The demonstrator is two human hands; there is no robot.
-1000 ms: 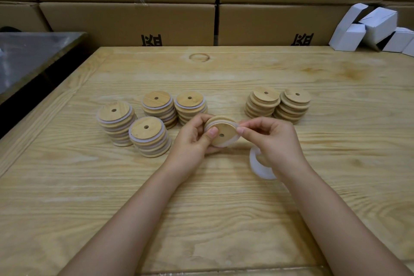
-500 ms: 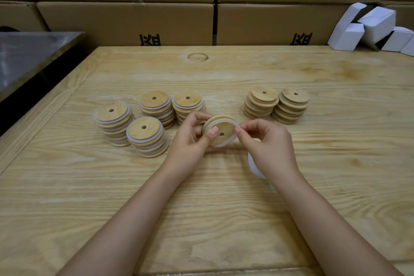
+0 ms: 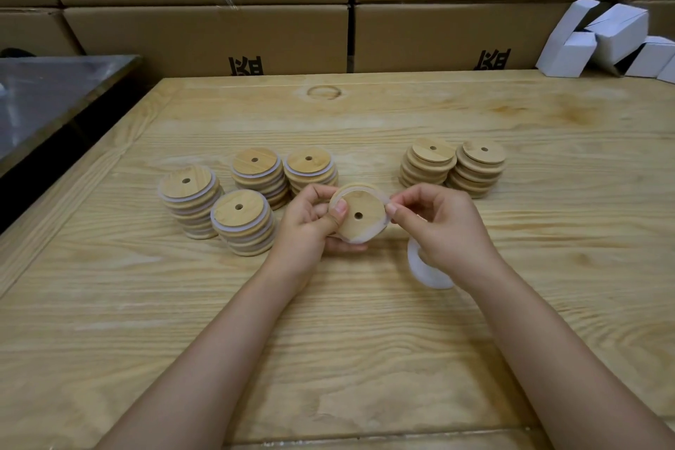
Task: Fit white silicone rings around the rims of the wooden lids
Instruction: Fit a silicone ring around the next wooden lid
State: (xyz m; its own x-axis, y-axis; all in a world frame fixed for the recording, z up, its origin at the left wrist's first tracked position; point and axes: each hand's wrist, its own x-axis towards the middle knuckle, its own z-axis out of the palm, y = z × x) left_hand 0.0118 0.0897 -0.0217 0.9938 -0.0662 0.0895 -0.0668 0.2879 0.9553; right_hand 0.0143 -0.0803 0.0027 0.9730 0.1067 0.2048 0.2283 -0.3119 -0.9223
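Both closed: left grip [image 3: 310, 221] curls round a wooden lid [image 3: 359, 217], right grip [image 3: 436, 225] pinches its white ring [image 3: 361, 240]

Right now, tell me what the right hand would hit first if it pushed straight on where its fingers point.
The wooden lid: the right hand pinches the white ring at its right edge. Beyond that comes the left hand, though depth is unclear.
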